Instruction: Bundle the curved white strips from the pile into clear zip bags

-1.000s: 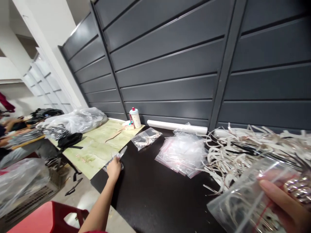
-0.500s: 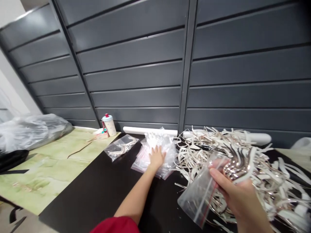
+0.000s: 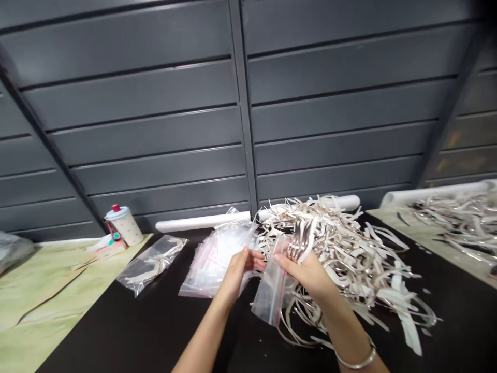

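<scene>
My right hand (image 3: 308, 272) grips an empty-looking zip-lock bag (image 3: 267, 298) with a red seal line, together with a bunch of curved, shiny metallic-and-white strips (image 3: 302, 239). To its left, my left hand (image 3: 245, 265) is raised by the bag with fingers loosely curled and apart; I see nothing in it. Behind my left hand lies a stack of clear zip-lock bags (image 3: 207, 267). A large tangled pile of the same white and shiny strips (image 3: 357, 269) spreads around and beyond my right hand.
A clear bag with strips inside (image 3: 151, 265) lies left of the stack on the black tabletop (image 3: 147, 331). A lidded cup (image 3: 128, 228) stands at the back left. White rolls (image 3: 202, 221) run along the grey panel wall. More strips (image 3: 466, 223) lie far right.
My left hand has left the bag stack and come over beside the bag in my right hand. The view has swung right. My right hand still holds the bag and strips.
</scene>
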The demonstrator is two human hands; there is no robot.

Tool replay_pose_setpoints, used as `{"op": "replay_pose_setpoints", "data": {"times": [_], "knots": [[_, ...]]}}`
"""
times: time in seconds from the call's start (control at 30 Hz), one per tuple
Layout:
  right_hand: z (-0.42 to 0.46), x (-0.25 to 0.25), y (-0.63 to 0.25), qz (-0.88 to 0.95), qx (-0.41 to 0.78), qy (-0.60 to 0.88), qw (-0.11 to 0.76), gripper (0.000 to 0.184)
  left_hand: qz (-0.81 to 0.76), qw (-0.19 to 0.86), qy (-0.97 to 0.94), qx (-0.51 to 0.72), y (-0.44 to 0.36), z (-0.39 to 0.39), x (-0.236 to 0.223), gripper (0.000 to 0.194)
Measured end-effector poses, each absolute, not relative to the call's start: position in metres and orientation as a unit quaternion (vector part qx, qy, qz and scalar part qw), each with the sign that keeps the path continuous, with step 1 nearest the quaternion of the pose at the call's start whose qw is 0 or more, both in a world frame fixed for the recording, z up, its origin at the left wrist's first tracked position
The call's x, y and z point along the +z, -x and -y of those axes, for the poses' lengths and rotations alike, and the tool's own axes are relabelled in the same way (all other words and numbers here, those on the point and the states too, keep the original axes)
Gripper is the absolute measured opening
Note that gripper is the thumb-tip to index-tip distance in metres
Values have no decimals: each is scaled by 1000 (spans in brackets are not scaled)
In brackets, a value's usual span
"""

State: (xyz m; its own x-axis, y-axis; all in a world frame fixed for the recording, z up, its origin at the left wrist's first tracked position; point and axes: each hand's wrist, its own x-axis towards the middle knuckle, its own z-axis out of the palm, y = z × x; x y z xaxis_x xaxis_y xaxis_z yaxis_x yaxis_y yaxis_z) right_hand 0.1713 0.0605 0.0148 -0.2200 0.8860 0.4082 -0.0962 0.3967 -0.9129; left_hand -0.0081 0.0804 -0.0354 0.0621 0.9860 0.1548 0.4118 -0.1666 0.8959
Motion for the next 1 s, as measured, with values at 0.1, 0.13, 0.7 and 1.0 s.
{"op": "replay_pose_setpoints", "data": {"times": [0.1,0.13,0.7,1.0], "knots": [[-66,11,-170,638,461,299,539,18,-415,563,-582,415,-7,-48,-19,56],[-67,10,-170,638,468,294,535,18,-387,605,-561,412,-10,-41,-16,50],[-57,19,-194,701,565,252,356,25,-494,247,-677,487,-14,-13,-5,34],[-59,10,-180,713,520,285,375,23,-540,178,-699,434,-8,-20,-2,14]]}}
